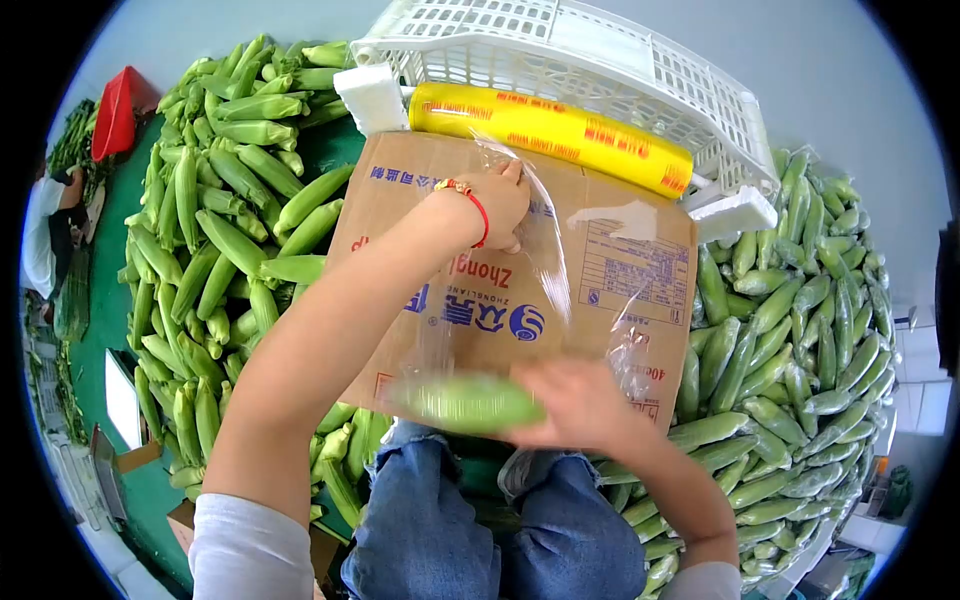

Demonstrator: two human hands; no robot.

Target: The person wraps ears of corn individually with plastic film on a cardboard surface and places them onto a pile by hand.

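A cardboard sheet [400, 185] with printed text lies above my knees, partly covered by clear film [545, 235]. My left hand [498, 205], a red string and a beaded bracelet at its wrist, rests on the film near the sheet's top; its fingertips press together, and what they hold is too small to tell. Near the lower edge, my right hand [565, 402] is blurred and closed around one end of a green corn cob [465, 402], which points left. Behind the sheet lies a yellow roll of wrap [550, 135] between white foam blocks [735, 214].
Unwrapped corn [235, 175] is heaped at the left, film-wrapped corn [800, 340] at the right. A white plastic crate [600, 50] stands behind the roll. A red container [115, 115] is at the upper left, near another person's arm [68, 190].
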